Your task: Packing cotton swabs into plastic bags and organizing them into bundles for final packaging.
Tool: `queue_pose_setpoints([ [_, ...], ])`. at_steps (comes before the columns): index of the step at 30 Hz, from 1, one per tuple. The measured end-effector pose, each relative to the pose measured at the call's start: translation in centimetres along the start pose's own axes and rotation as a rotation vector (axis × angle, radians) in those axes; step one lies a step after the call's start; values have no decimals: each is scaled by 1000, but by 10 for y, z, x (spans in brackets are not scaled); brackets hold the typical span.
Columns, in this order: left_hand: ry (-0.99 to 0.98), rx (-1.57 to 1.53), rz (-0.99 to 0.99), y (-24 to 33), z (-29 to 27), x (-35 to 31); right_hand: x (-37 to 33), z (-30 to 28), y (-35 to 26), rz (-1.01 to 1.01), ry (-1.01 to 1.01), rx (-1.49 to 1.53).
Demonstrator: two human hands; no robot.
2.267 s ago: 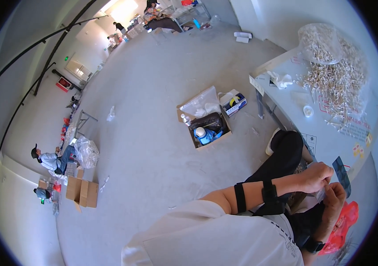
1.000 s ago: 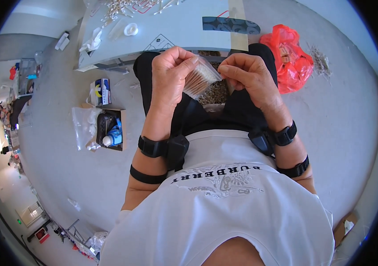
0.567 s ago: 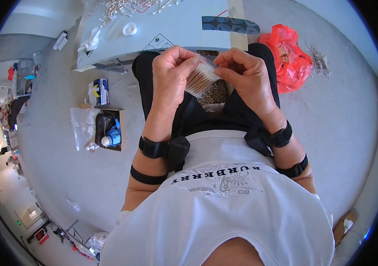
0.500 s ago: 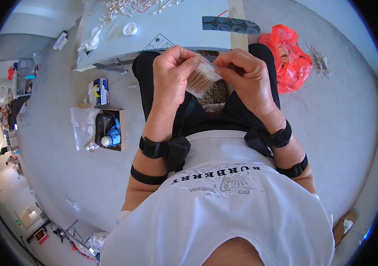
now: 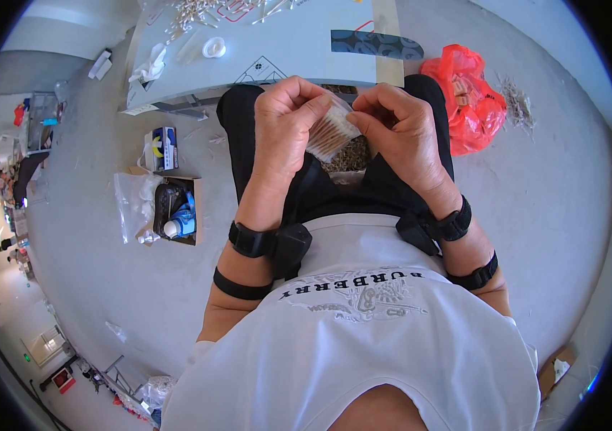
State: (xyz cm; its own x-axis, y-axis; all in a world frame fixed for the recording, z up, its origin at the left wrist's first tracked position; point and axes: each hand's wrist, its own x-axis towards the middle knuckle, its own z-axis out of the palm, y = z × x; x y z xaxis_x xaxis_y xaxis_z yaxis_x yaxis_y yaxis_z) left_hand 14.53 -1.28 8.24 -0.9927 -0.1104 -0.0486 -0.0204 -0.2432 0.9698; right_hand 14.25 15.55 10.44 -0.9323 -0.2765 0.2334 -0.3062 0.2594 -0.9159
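Note:
Between my hands, over my lap, is a small clear plastic bag of cotton swabs [image 5: 330,136], its wooden sticks pointing down toward me and the white tips at the upper end. My left hand [image 5: 282,129] pinches the bag's upper left corner between thumb and fingers. At the opposite upper corner, my right hand [image 5: 400,128] pinches the edge with thumb and forefinger, the other fingers curled. Loose cotton swabs [image 5: 194,13] lie scattered on the far side of the table [image 5: 299,61] in front of me.
A white tape roll [image 5: 214,47] and crumpled tissue [image 5: 149,65] lie on the table. A red plastic bag [image 5: 474,115] with packets stands on the floor at right. A cardboard box [image 5: 199,212] with bottles sits at left. Between my knees is a container of brown bits [image 5: 349,154].
My hands and the swab bag stay almost as they were, with the bag still pinched at both upper corners. The view has shifted very slightly.

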Motion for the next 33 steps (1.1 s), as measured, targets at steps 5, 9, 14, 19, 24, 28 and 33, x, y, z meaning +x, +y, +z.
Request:
queue_pose_setpoints([
  [5, -78, 131, 5, 7, 2, -1, 4, 2, 8, 26, 17, 90],
  [9, -71, 240, 13, 11, 5, -3, 6, 2, 12, 84, -23, 198],
  [14, -33, 86, 34, 13, 9, -2, 5, 4, 9, 60, 61, 218],
  [19, -30, 147, 139, 12, 12, -3, 8, 4, 5, -30, 108, 221],
  [24, -71, 178, 181, 13, 14, -5, 9, 4, 4, 78, 97, 402],
  [28, -84, 185, 221, 14, 15, -5, 10, 5, 6, 74, 89, 502],
  [33, -75, 168, 293, 12, 15, -3, 9, 5, 8, 105, 82, 582],
])
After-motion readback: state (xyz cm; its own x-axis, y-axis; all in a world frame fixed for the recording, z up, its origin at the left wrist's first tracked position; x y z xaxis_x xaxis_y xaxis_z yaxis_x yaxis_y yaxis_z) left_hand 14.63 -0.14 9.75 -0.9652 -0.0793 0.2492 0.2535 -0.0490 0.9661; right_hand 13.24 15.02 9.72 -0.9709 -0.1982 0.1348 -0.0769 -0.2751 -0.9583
